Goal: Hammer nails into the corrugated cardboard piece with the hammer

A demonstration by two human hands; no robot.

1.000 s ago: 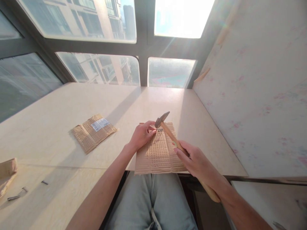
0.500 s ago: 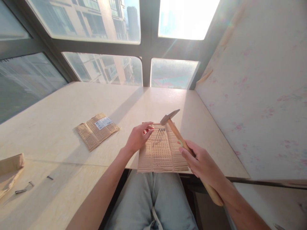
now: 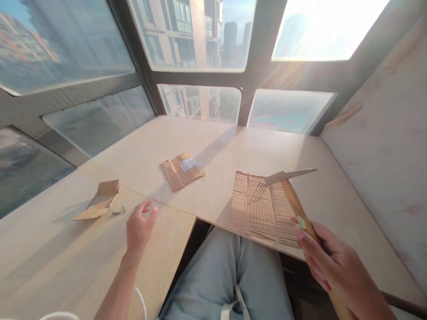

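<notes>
My right hand (image 3: 333, 258) is wrapped round the wooden handle of a hammer (image 3: 295, 200), its metal head raised at the upper right of the cardboard. Beneath lies a ridged cardboard piece (image 3: 260, 222) dotted with rows of small holes, and a short row of nails (image 3: 263, 186) stands upright near its far edge. Over the table at the left is my left hand (image 3: 142, 226), fingers apart and holding nothing visible. Just left of it lie a few loose nails (image 3: 118, 212); one more is partly hidden by the fingertips.
An open folded cardboard tray (image 3: 103, 200) sits left of the loose nails. Further back is another cardboard piece (image 3: 176, 173) with a white label. A white cable (image 3: 142, 302) shows at the bottom left. Windows border the tabletop behind, and a wall stands at the right.
My left hand has left the holed cardboard and moved left to the loose nails. The hammer stays in my right hand. The view has turned left.
</notes>
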